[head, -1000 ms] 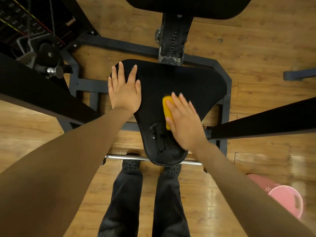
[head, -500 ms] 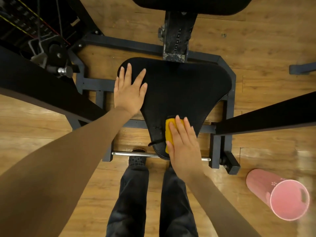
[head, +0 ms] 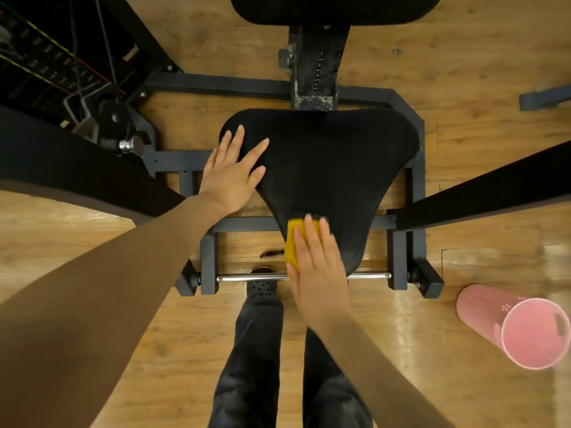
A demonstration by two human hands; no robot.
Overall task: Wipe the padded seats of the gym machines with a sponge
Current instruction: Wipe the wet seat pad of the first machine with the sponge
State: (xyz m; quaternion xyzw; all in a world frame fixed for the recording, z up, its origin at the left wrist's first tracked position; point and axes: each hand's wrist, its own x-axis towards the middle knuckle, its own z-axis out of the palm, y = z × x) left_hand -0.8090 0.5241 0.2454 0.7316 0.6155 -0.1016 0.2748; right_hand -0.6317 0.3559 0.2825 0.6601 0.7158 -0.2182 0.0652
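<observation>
Head view: left hand lay flat on the seat, fingers straight and spread, bracing its left corner. Right hand pressed the sponge with straight fingers close together, at the seat's narrow front tip. Sponge poked out left of those fingers, partly past the seat edge (overhanging, likely). Risk: sponge could slide off the tip since flat fingers don't grip it. Pink bin stood well right of the fingers.
</observation>
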